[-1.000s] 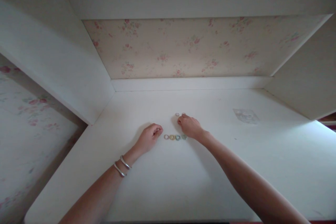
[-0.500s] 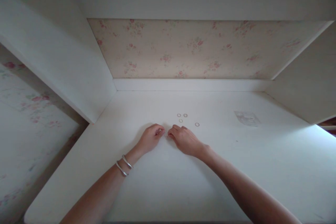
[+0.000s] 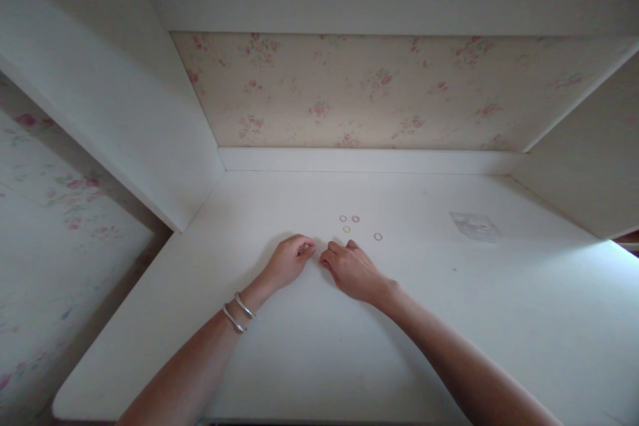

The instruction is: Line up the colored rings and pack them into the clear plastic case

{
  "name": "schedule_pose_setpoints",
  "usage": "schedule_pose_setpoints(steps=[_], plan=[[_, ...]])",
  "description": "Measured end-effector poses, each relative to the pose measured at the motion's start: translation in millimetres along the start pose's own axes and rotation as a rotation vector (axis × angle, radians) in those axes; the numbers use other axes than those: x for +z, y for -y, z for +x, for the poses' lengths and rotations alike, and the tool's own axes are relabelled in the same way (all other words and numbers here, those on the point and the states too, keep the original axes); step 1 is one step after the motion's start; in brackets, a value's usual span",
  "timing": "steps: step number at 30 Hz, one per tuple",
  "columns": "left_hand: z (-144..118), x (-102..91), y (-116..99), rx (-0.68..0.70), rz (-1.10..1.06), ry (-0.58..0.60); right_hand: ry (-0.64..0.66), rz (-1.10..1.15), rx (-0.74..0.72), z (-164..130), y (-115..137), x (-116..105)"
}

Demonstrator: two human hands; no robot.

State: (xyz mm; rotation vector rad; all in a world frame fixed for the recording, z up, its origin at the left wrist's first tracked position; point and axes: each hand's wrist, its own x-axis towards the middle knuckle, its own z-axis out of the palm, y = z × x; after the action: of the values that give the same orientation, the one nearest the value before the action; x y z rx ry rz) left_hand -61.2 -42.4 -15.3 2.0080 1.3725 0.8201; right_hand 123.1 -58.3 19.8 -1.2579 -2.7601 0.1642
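Several small rings lie loose on the white desk (image 3: 309, 359): two side by side (image 3: 343, 218) (image 3: 355, 218), a yellowish one (image 3: 346, 229) just below them and one (image 3: 378, 236) to the right. My right hand (image 3: 352, 269) rests palm down just in front of them, fingers bent onto the desk, fingertips pointing left toward my left hand. It covers the spot where a row of coloured rings lay. My left hand (image 3: 292, 258), with two silver bangles (image 3: 238, 313) on its wrist, is curled into a loose fist on the desk, its fingertips almost touching my right hand's.
A small clear plastic bag (image 3: 474, 226) lies flat at the right. White side panels (image 3: 150, 133) and a floral back wall (image 3: 379, 93) enclose the desk on three sides. The desk's front edge runs along the bottom of the view.
My right hand has drawn back from the loose rings and slid left over the row of coloured rings, which is hidden now. My left hand has barely moved.
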Motion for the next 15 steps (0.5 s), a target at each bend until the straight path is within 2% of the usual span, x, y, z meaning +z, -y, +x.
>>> schedule_pose_setpoints(steps=[2, 5, 9, 12, 15], plan=[[-0.7, -0.2, -0.8, -0.006, -0.014, -0.003, -0.073, 0.040, 0.026, -4.3, -2.6, -5.6], [-1.3, -0.6, -1.5, -0.020, -0.012, -0.001, -0.241, 0.158, 0.149, -18.7, -14.8, -10.2], [-0.4, 0.7, -0.8, -0.016, -0.001, -0.011, -0.429, 0.326, 0.323, -48.6, -40.2, -1.4], [2.5, 4.4, -3.9, 0.037, 0.066, -0.026, -0.499, 0.384, 0.432, -66.8, -55.7, 10.3], [9.9, 10.0, -14.2, 0.099, 0.161, -0.011, -0.522, 0.411, 0.475, -72.8, -62.9, 17.7]])
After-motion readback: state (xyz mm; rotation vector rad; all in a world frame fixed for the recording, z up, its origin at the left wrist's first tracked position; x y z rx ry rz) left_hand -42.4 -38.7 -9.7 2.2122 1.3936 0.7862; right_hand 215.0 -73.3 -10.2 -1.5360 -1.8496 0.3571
